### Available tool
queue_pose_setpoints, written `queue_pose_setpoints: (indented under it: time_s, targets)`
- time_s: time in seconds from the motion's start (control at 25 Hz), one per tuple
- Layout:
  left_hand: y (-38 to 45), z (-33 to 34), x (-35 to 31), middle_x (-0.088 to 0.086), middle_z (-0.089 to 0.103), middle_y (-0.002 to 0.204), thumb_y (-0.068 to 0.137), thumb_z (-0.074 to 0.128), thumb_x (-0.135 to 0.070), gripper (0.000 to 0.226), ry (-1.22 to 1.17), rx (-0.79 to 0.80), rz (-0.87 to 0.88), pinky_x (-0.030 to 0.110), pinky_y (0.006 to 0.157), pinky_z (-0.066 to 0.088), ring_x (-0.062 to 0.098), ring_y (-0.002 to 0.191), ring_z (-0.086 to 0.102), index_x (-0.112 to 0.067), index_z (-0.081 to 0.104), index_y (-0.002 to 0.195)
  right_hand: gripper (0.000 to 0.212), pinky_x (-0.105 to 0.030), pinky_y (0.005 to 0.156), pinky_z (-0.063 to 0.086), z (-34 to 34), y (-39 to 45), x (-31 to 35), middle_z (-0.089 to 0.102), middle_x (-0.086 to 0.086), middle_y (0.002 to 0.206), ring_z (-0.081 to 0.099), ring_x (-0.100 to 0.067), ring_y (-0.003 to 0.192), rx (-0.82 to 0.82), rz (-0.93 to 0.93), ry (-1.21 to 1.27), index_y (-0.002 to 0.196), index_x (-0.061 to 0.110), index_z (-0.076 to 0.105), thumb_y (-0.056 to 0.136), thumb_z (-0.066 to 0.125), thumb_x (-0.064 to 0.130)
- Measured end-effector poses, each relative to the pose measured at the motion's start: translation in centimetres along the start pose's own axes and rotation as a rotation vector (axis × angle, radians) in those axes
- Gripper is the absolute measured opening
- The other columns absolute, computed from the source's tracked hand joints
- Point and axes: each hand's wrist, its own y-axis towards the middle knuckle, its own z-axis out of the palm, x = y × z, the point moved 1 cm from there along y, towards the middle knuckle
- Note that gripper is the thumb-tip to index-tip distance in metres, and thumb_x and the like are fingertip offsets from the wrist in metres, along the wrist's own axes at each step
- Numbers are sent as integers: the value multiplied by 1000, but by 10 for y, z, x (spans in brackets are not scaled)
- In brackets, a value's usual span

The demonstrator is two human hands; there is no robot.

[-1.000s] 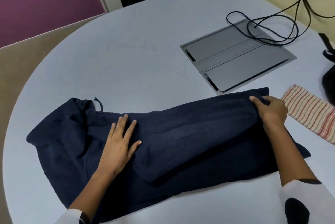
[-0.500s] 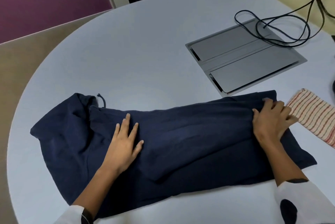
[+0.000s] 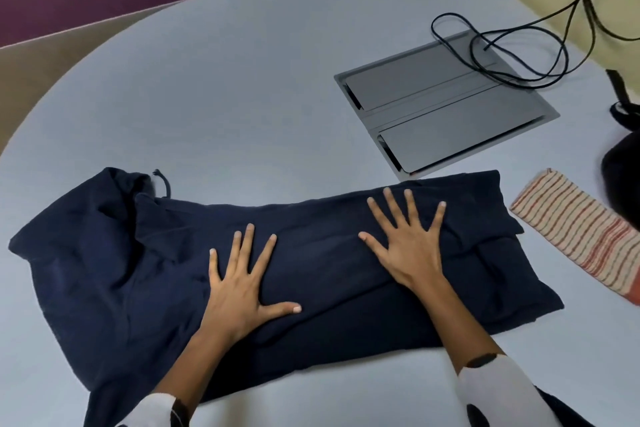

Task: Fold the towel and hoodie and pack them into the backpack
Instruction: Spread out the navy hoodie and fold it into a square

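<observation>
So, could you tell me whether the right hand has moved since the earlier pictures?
Yes. The right hand left the hoodie's end near the striped towel and slid leftward, now lying flat mid-hoodie.

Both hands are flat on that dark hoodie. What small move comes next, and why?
Probably the left hand folds the bunched hood end inward: the navy hoodie already lies as a long band, pressed flat by the right hand.

1 hoodie, 1 towel, 2 hands, 1 backpack, 1 table.
</observation>
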Motion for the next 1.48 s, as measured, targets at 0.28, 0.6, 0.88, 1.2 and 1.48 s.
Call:
queue_pose_setpoints:
  time_s: [0.28, 0.6, 0.88, 1.2, 1.48]
  targets:
    - [-18, -3, 19, -7, -14, 158, 68, 4, -92, 103, -163, -73, -275, 42, 118, -12, 13, 145, -17, -30, -4, 150, 76, -72, 104, -12, -5, 8, -52, -22, 15, 156, -20, -25, 145, 139, 187, 26, 146, 43, -18, 79, -11, 78]
    - [-59, -11, 73, -10, -14, 157, 66, -20, -85, 107, -58, -31, -296, 42, 117, -11, 11, 143, -11, -21, -7, 150, 81, -74, 104, -8, -19, 9, -41, -28, 11, 155, -23, -25, 144, 275, 236, 41, 147, 40, -19, 75, -10, 77]
    - [-74, -50, 133, 12, 44, 131, 93, 49, -33, 36, -315, -436, -348, 43, 97, 40, 32, 110, 53, -12, 58, 121, 77, -66, 109, -9, -15, -34, 129, -5, 4, 161, -11, -24, 147, 86, -196, 233, 150, 42, -2, 81, -9, 77]
    - [-68, -77, 213, 16, 42, 133, 74, 67, -62, 81, -665, -375, -1031, 51, 105, 29, 38, 123, 43, -10, 44, 132, 72, -73, 102, -12, -11, -48, 221, -9, 12, 160, -23, -22, 144, 75, -421, 107, 147, 49, 0, 83, -3, 80]
    - [-27, -87, 201, 4, 57, 70, 85, 54, -36, 33, -893, -455, -1053, 38, 77, 47, 29, 76, 55, -15, 53, 60, 78, -70, 101, -19, -22, -46, 219, -29, 17, 154, -39, -18, 137, 203, -440, 133, 142, 53, -18, 71, -17, 83]
